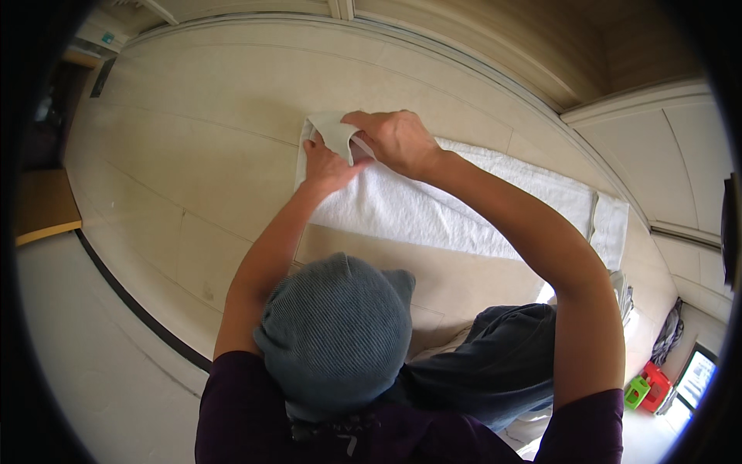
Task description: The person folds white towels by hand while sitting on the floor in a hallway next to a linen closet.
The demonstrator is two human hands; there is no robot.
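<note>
A long white terry towel (pixel 400 203) lies lengthwise across the tiled floor, with its far left end folded up into a raised, curled flap (pixel 333 129). My right hand (pixel 400 139) pinches the edge of this flap between thumb and fingers. Just left of it, my left hand (pixel 331 167) grips the same end, its fingertips at the flap and its thumb pointing right along the cloth. Part of the fingers is hidden by the fabric. The towel's right end (pixel 608 226) has a flat woven band and lies on the floor.
My denim-covered knee (pixel 342 330) and other leg (pixel 493 354) are close below the towel. Sliding-door tracks (pixel 464 64) and cabinet panels (pixel 643 156) border the far side. Folded cloth (pixel 623 296) lies right; a red plastic stool (pixel 657 385) and a green one (pixel 636 392) stand lower right.
</note>
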